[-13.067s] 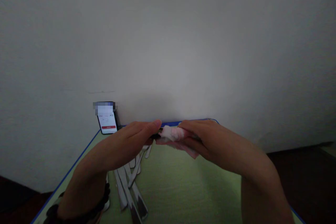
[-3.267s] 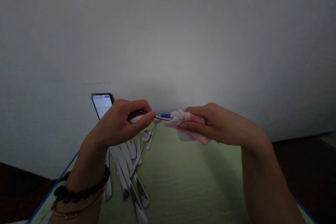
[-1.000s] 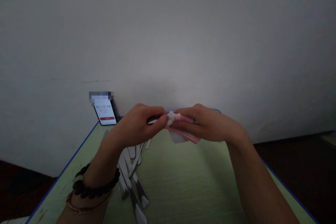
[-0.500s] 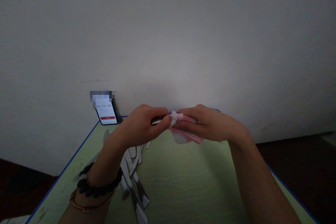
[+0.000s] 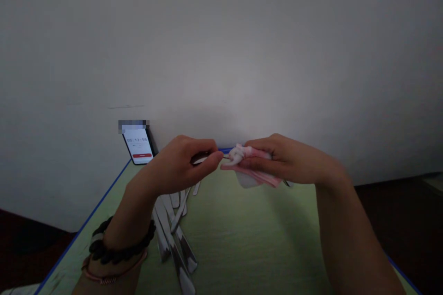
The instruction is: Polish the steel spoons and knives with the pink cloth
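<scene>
A thin metal utensil (image 5: 200, 161) is held up over the bench (image 5: 249, 249), near the wall (image 5: 221, 55), with one end pinched between the thumb and fingers of the left hand (image 5: 178, 166). Its other end is tucked into a bunched pink and white cloth (image 5: 256, 179), which is squeezed between the thumb and fingers of the right hand (image 5: 294, 161). What kind of utensil it is cannot be told, as most of it is hidden. It could be dropped if its smooth metal is pinched too lightly while the cloth is rubbed along it, and the pile of metal cutlery (image 5: 176, 251) below the left arm could then be hit. A finger could be poked if the hidden end is sharp. The loose flap of the cloth could be let slip if it is not gripped well. The phone (image 5: 138, 147), which seems to be leaned on the wall, could be knocked over if it is bumped by the left arm. On its screen "00:12:56" can be read, and a red button is shown under it, but its word is too small to be read. No brand can be made out on the cutlery or the cloth.
</scene>
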A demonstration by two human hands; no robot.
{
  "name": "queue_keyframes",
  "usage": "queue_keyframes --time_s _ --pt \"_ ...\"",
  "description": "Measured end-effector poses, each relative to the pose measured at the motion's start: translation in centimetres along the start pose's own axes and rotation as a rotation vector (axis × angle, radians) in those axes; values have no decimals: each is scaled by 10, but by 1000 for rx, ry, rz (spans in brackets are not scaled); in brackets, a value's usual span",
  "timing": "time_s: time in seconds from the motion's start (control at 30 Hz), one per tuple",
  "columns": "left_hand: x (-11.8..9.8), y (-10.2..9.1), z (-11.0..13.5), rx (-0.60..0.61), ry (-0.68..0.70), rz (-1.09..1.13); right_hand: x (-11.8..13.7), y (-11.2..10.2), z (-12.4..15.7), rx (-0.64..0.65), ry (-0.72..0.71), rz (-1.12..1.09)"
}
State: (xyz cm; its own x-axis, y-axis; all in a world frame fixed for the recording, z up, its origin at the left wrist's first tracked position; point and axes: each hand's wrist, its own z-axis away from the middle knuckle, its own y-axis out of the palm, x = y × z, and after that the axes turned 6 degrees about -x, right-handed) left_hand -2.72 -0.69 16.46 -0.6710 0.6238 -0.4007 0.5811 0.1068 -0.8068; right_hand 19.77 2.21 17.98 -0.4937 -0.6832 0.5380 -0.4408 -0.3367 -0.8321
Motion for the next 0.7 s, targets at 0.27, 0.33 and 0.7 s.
queue_keyframes --time_s 0.27,0.33,0.7 --pt "8 -8 7 -5 -46 -7 -11 -1 7 -36 17 -28" --pt "8 -9 7 -15 -52 -8 -12 -1 7 -43 21 -33" --pt "1 -11 6 -88 -63 -37 -9 0 4 -88 6 -28"
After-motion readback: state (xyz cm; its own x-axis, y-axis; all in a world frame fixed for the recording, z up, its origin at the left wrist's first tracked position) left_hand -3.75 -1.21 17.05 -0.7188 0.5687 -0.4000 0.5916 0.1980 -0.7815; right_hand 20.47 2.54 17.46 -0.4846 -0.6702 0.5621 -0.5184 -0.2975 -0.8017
